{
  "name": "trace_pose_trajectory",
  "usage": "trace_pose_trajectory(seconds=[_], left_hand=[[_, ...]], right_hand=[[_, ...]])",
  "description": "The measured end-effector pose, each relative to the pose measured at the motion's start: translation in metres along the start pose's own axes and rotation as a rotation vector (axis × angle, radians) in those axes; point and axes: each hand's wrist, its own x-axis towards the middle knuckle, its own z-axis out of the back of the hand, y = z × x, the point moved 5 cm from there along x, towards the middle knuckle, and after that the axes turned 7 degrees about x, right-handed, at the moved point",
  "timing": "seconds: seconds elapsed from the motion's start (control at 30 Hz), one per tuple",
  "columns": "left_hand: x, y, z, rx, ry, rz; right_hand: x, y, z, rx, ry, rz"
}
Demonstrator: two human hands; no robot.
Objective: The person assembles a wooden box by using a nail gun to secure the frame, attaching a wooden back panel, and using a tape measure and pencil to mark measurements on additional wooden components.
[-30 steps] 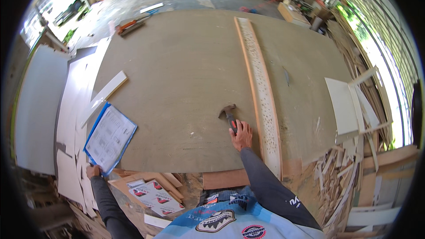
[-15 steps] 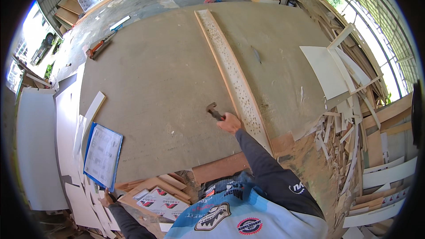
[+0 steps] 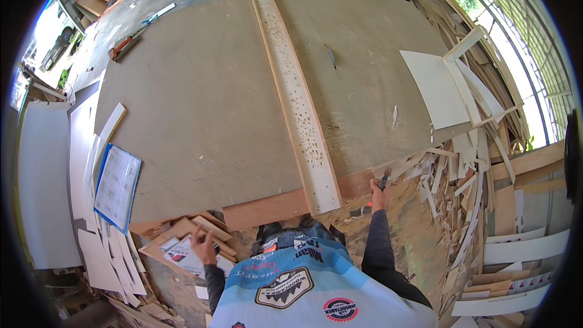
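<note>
My right hand (image 3: 378, 195) grips a hammer (image 3: 384, 178) by the handle, just off the table's front edge on the right. With its fingers apart, my left hand (image 3: 204, 248) hangs empty over the scrap boards in front of the table. Between the two hands, a long shallow wooden channel (image 3: 294, 103) runs from the far edge to the near edge of the big brown worktable (image 3: 200, 103). Its inner face is pale and speckled with dark marks, and thin raised strips line both sides. The near end juts slightly past the table edge.
A blue clipboard with papers (image 3: 118, 185) lies at the table's left corner. An orange-handled tool (image 3: 123, 47) rests at the far left. White panels (image 3: 434, 91) lean on the right side. Heaped wood offcuts (image 3: 446, 173) cover the floor at right.
My right hand has moved right with the hammer, from over the table to beyond its front edge. My left hand has come away from beside the clipboard toward my body.
</note>
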Motion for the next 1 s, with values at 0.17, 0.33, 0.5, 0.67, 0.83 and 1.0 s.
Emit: trace_pose_trajectory(seconds=[0.17,0.33,0.5,0.67,0.83,1.0], left_hand=[[-0.041,-0.021,-0.086,0.272,0.105,-0.018],[-0.049,-0.026,-0.093,0.379,0.179,0.030],[-0.076,-0.062,-0.126,0.300,0.317,-0.094],[-0.124,-0.157,-0.199,0.095,0.509,-0.003],[-0.117,-0.177,-0.254,0.392,0.453,-0.078],[-0.089,-0.152,-0.272,0.290,0.608,-0.074]], right_hand=[[0.016,-0.022,-0.009,0.327,0.163,-0.178],[-0.020,0.026,0.007,0.257,0.163,0.042],[-0.043,0.058,0.007,0.050,0.184,0.057],[-0.113,0.151,0.009,0.000,0.219,0.801],[-0.156,0.202,0.006,0.033,0.574,0.745],[-0.170,0.217,0.000,0.254,1.161,0.570]])
